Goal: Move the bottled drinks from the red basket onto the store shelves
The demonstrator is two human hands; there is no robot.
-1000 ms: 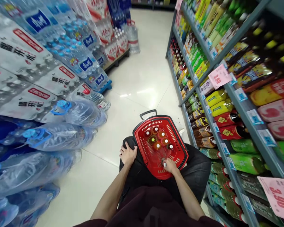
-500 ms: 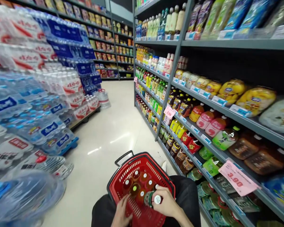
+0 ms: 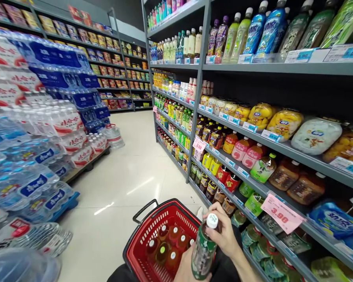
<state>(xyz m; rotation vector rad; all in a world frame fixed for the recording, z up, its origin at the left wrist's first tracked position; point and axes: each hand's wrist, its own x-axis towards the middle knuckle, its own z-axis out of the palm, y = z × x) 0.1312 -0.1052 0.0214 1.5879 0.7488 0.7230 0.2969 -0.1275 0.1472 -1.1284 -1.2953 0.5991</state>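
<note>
A dark green drink bottle with a white cap [image 3: 204,250] is held upright, slightly tilted, over the near right side of the basket. My right hand [image 3: 223,231] grips it near the neck, fingers wrapped around just below the cap. Lower down, my left hand [image 3: 184,268] is closed around the bottle's body, with part of its fingers hidden behind it. Beneath and to the left is the red shopping basket [image 3: 133,239] with a black rim and handle. Several capped bottles [image 3: 162,252] of reddish-brown drink stand inside it, one with a yellow-green cap.
Shelves of bottled drinks and jars [image 3: 285,123] run along the right, with a pink price tag [image 3: 282,211] jutting out. Stacked water packs [image 3: 32,184] line the left. Between them lies the pale tiled floor [image 3: 129,164]. Packaged food shelves [image 3: 97,58] stand at the back.
The green bottle has come up out of the basket, and its label now shows. My left hand has moved from the basket's inside onto the bottle. The view has turned slightly right.
</note>
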